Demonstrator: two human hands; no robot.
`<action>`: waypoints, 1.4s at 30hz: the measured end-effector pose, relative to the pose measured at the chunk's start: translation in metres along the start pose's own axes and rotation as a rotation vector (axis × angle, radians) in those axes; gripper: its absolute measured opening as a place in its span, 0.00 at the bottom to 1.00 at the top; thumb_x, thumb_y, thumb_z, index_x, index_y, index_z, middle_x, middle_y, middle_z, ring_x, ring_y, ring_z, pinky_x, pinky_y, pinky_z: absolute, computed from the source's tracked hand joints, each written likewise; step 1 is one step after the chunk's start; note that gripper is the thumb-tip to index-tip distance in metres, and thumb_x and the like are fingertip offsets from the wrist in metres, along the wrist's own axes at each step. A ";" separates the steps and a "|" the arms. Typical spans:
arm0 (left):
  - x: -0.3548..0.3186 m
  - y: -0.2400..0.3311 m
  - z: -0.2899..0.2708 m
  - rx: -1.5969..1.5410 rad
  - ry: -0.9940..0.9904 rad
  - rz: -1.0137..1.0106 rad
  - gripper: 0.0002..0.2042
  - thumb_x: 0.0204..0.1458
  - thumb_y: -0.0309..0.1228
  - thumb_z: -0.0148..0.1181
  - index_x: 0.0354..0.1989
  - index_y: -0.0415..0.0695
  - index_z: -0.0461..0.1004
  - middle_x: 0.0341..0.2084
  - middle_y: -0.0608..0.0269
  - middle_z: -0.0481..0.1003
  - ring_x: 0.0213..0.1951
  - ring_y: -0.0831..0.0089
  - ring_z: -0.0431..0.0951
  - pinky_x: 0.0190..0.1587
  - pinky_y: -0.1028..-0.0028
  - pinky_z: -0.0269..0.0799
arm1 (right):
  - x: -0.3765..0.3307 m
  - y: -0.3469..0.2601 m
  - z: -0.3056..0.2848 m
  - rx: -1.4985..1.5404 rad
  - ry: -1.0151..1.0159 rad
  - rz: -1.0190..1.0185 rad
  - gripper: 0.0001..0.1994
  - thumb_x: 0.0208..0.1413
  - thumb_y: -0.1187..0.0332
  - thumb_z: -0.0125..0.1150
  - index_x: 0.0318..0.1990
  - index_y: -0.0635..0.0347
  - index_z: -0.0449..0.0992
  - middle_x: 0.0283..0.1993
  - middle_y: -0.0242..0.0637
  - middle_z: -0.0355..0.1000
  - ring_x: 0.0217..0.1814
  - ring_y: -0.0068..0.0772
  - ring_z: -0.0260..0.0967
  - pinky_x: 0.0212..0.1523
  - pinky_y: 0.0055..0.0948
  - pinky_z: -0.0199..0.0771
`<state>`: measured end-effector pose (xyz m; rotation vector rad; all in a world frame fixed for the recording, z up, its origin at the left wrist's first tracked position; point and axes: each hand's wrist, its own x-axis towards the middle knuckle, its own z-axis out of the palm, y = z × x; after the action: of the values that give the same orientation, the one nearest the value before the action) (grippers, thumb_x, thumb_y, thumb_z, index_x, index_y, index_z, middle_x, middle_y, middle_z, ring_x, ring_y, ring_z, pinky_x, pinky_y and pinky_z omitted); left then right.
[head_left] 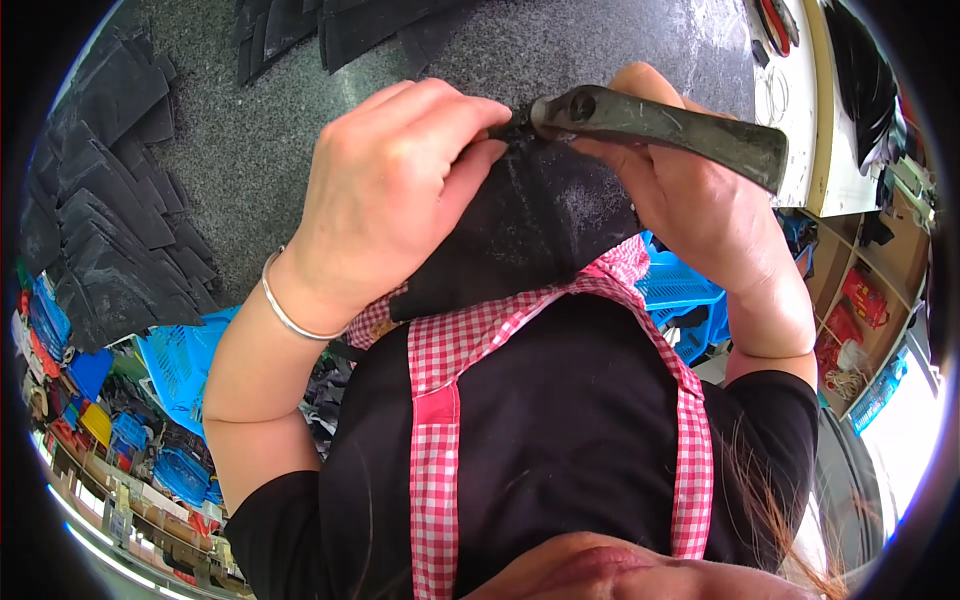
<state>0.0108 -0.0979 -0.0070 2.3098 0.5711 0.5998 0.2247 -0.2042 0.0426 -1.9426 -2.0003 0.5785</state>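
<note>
My left hand (385, 190) pinches the top edge of a black, leather-like piece (525, 220) between thumb and fingertips. This piece has a seam or fold down its middle and whitish dusty marks. My right hand (695, 205) is wrapped round a dark metal hammer (690, 135), whose long flat head points right. The hammer's round face rests close to the piece's top edge, beside my left fingertips; I cannot tell whether it touches. Its handle is hidden by my right hand. The lower part of the piece hangs over the front edge of the table, against a red-checked apron (435, 460).
Overlapping black pieces (120, 215) cover the left of the grey speckled table (245, 150), with more pieces (350, 30) at the far edge. Blue plastic baskets (180, 355) stand below the table on both sides. Wooden shelves (850, 270) are at right.
</note>
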 end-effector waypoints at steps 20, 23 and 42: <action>-0.012 -0.007 -0.013 0.115 -0.028 0.164 0.10 0.43 0.19 0.71 0.36 0.41 0.84 0.31 0.61 0.79 0.32 0.63 0.80 0.34 0.68 0.78 | 0.006 -0.005 0.006 -0.017 0.042 -0.077 0.09 0.59 0.69 0.70 0.37 0.55 0.73 0.30 0.36 0.75 0.31 0.45 0.79 0.29 0.39 0.75; -0.016 -0.002 -0.008 0.225 0.022 0.190 0.10 0.43 0.19 0.71 0.36 0.40 0.84 0.31 0.61 0.79 0.32 0.63 0.80 0.34 0.68 0.78 | 0.005 -0.015 -0.001 -0.017 0.060 -0.102 0.08 0.58 0.72 0.70 0.38 0.55 0.73 0.30 0.37 0.76 0.30 0.46 0.79 0.29 0.39 0.76; -0.052 -0.013 -0.030 0.071 0.058 0.036 0.11 0.42 0.19 0.73 0.35 0.39 0.83 0.32 0.59 0.78 0.33 0.62 0.80 0.35 0.67 0.76 | 0.022 -0.036 0.028 -0.117 0.020 -0.192 0.10 0.56 0.68 0.72 0.37 0.55 0.74 0.30 0.30 0.72 0.31 0.36 0.78 0.28 0.35 0.77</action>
<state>-0.0504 -0.1026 -0.0094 2.3804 0.5880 0.6748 0.1785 -0.1849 0.0337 -1.7829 -2.2213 0.4013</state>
